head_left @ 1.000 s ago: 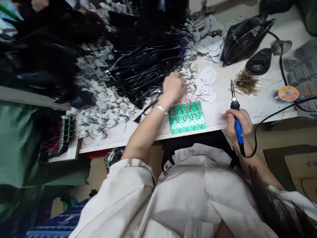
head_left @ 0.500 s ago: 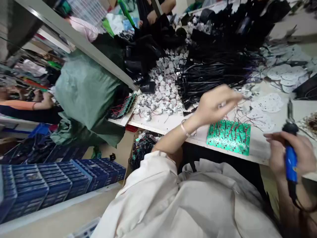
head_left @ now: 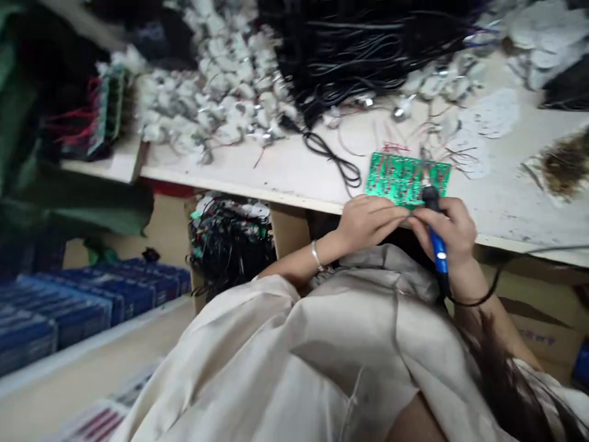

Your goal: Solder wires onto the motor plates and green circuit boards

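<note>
A green circuit board (head_left: 391, 175) with red and dark wires lies at the table's front edge. My right hand (head_left: 453, 230) is closed around the blue handle of a soldering iron (head_left: 439, 248), whose tip points away from me over the board's right part. At the board's near edge is my left hand (head_left: 370, 221), its fingers pressed together and their tips meeting those of my right hand. Whatever lies between those fingertips is too small to make out. A looped black cable (head_left: 334, 159) rests left of the board.
White parts (head_left: 221, 98) are heaped at the back left, beside bundled black cables (head_left: 354, 55). White discs (head_left: 492, 113) and a brown-stained pad (head_left: 564, 162) lie to the right. Below the table stand a box of tangled wires (head_left: 230, 239) and blue crates (head_left: 115, 294).
My left hand has come back from the far parts to the board's near edge. My right hand has brought the soldering iron leftward over the board. A looped black cable now shows. The view has shifted.
</note>
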`<state>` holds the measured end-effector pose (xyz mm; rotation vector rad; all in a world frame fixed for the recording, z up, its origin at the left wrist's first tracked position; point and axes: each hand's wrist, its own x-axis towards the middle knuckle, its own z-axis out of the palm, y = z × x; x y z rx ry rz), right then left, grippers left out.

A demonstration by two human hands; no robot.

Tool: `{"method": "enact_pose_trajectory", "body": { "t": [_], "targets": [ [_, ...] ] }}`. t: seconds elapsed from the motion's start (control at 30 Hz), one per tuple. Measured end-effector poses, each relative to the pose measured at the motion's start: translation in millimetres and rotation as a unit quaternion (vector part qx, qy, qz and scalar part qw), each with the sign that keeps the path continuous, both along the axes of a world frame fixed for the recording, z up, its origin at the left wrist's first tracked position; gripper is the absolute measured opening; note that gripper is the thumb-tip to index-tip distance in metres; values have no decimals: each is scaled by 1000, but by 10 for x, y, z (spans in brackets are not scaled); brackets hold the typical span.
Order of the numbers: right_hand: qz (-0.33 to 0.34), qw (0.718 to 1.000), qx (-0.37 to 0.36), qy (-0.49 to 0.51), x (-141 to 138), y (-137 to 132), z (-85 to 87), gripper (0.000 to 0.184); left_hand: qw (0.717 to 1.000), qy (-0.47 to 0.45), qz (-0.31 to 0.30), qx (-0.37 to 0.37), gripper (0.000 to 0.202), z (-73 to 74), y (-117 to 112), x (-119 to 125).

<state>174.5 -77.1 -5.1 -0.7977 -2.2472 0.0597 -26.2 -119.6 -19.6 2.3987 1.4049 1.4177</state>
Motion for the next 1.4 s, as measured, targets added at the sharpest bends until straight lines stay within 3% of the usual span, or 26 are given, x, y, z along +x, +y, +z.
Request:
{"method": "enact_pose_trajectory", "body": {
  "t": [0.13, 0.27, 0.37, 0.43, 0.53, 0.63, 0.8, 0.9, 1.07, 1.23, 1.3, 1.4],
  "targets": [
    [31, 997, 69, 3, 74, 114, -12, 19, 991, 108, -15, -77, 34, -5, 24, -20],
    [30, 998, -13, -50, 192, 157, -26, 7, 976, 106, -32, -188, 37, 133, 0, -24],
    [8, 998, -60, -35, 186, 185, -47, 11, 973, 29, -12, -229, 34, 187, -6, 46],
    [-13, 998, -53, -5, 102, 210, -76, 13, 971, -52, 14, -233, 33, 142, 15, 96],
    [-68, 995, 11, 70, -65, 222, -89, 13, 960, -209, 72, -170, 32, -1, 48, 114],
    [-110, 982, 41, 146, -193, 197, -38, 18, 932, -332, 111, -90, 25, -118, 75, 58],
    [-39, 992, -56, 107, -383, 172, -32, 18, 902, -412, 25, -126, 12, -137, 130, 0],
    [-4, 989, -65, 135, -481, 163, -92, 19, 906, -401, 4, -136, 9, -94, 111, 14],
    [38, 970, -88, 225, -561, 132, -129, 6, 918, -360, 21, -162, 24, -112, 102, 22],
    [8, 954, -99, 284, -639, 68, -170, 7, 900, -404, 16, -164, 22, -155, 118, 48],
    [-18, 961, -78, 264, -640, 58, -203, 9, 918, -374, 11, -128, 14, -116, 119, 12],
    [-9, 976, -58, 209, -588, 69, -246, 16, 962, -257, 7, -91, 10, -2, 112, -95]
  ]
}}
